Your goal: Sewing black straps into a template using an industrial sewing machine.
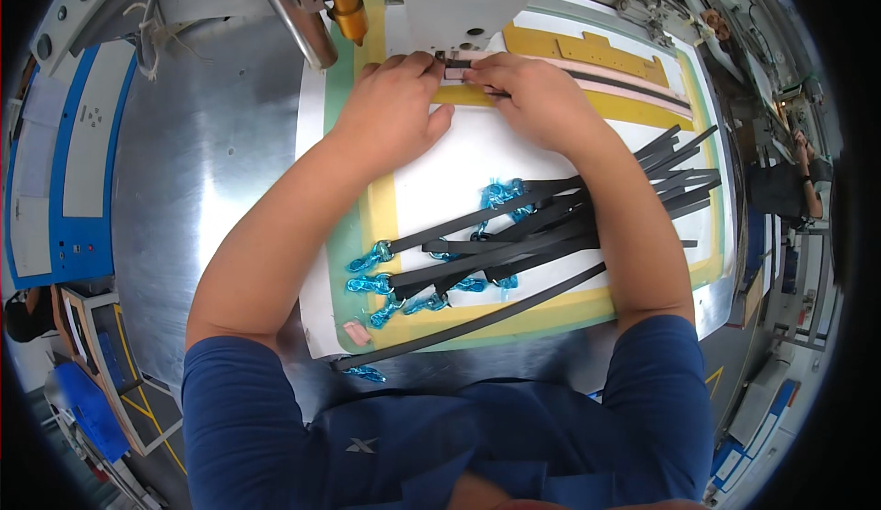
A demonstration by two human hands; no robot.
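Observation:
Both my hands are at the far side of the white work board (450, 152), over a narrow pink-lined channel. A black strap (633, 87) lies along this channel and runs off to the right. My left hand (395, 106) curls its fingertips down at the strap's left end, its thumb held apart. Just to the right, my right hand (537, 97) has bent fingers pressed together on the strap. What sits under the fingertips is partly hidden. Nearer me, a loose pile of black straps (523, 244) with blue plastic-wrapped ends (370, 284) lies under my right forearm.
A machine head (459, 5) overhangs the hands, with a brass-coloured nozzle (349, 14) close to the left wrist. Yellow template strips (587, 51) lie behind the channel. A bare metal table (202, 179) spreads left, by a blue-white control box (83, 170). Another person (780, 189) is far right.

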